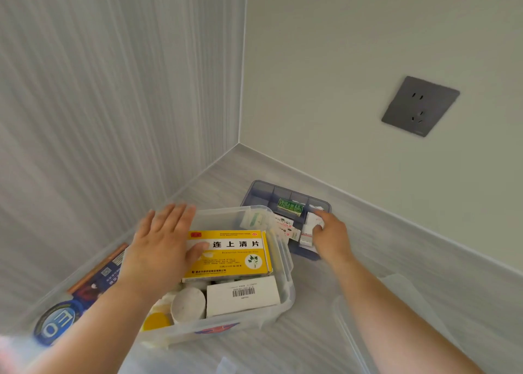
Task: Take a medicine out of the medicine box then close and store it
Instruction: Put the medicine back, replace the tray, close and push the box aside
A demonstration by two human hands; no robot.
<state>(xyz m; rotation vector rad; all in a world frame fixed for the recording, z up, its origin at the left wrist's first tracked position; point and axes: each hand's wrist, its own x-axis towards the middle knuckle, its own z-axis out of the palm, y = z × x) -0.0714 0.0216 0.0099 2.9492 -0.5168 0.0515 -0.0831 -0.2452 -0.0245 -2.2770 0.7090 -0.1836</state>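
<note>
While left hand (162,249) lies flat, spread on yellow box (235,253), right hand (329,236) pinches white packet (311,223) at tray (260,192) edge.

Pale striped wall (85,90) meets plain wall (339,62) bearing grey socket (420,106).

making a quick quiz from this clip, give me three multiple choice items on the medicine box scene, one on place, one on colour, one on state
1. Where is the blue divided tray?
A. behind the clear box, toward the wall corner
B. stacked inside the clear box
C. in the left hand

2. What colour is the large medicine carton on top in the clear box?
A. red
B. yellow
C. black

3. What is the right hand doing?
A. resting flat on the counter
B. pressing the wall socket
C. gripping a small white packet at the tray

Answers: 1 A, the tray lies beyond the box; 2 B, its face is yellow; 3 C, fingers curl round a white packet.
</note>
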